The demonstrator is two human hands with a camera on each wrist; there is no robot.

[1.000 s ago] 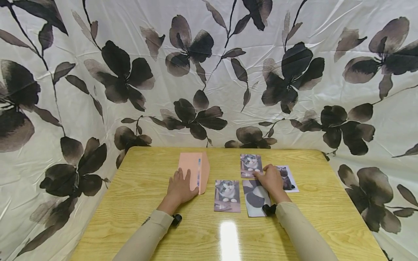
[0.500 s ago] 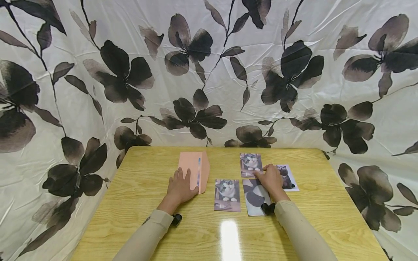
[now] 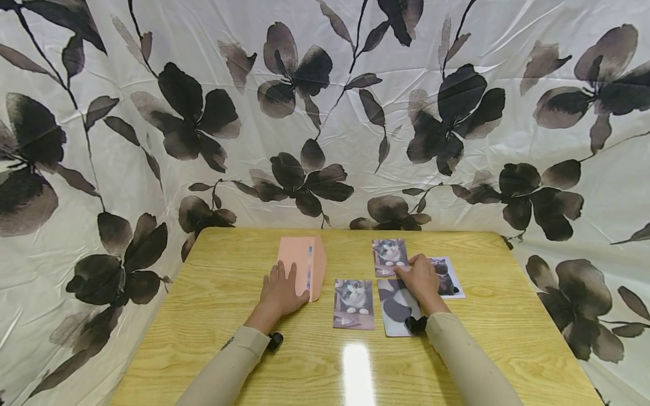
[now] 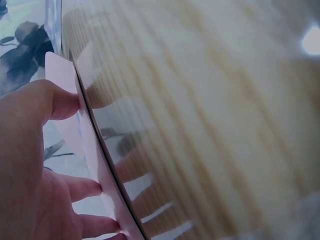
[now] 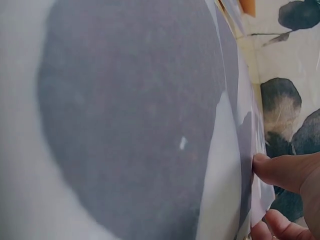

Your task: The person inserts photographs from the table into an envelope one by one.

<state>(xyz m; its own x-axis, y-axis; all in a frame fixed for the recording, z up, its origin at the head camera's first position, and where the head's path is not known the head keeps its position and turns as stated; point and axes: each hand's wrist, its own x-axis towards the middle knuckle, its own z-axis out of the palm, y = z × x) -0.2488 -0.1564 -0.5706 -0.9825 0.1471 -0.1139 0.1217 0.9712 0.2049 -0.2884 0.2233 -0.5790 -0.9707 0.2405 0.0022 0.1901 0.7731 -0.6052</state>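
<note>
Photo (image 3: 444, 276) half under right hand (image 3: 420, 281)

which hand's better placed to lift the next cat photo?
Right, probably. The right hand already rests on the black-and-white cat photo, fingertips at its edge. The left hand lies flat on the pink envelope, pinning it.

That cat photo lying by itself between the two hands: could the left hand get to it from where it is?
Probably yes. The cat photo lies flat just beside the left hand, which rests on the pink envelope. Only bare table lies between, and the right hand is farther off.
</note>
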